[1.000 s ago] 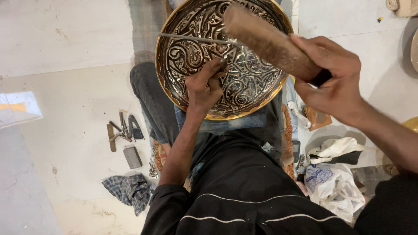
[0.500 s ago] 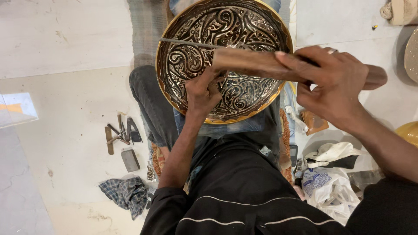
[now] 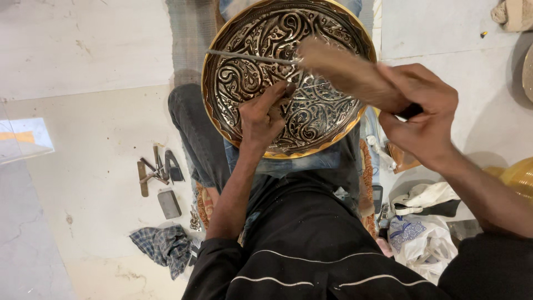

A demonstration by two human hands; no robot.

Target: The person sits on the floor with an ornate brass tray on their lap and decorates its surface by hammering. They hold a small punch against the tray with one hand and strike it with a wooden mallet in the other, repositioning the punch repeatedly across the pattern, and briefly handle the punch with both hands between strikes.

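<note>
The person sits on the floor w/ a round engraved brass tray (image 3: 261, 61) resting on the lap, gold rim toward the knees. Left hand (image 3: 265, 114) lies on the tray's lower-centre, fingers closed round a thin metal chisel (image 3: 250, 56) whose shaft runs across the tray's upper half; the exact pinch is partly hidden. Right hand (image 3: 422, 114) hangs just right of the tray's rim, grip clamped on a wooden mallet (image 3: 347, 69), its blurred head over the tray's upper right.

Progress, as a judgement: scroll and paisley relief already covers nearly the whole tray face, rim incl., so the bulk of the chasing looks done; what's left seems to be detail work near the tray's centre, where the chisel tip sits. Can't tell which lines are unfinished.

Containers: the tray itself holds nothing but the hand and tool. Right of the tray, lower down, a white plastic bag (image 3: 422, 244) w/ contents not readable. Left of the tray on the floor: a small cluster of metal hand tools (image 3: 158, 169), and below them a checked cloth (image 3: 161, 247).
</note>
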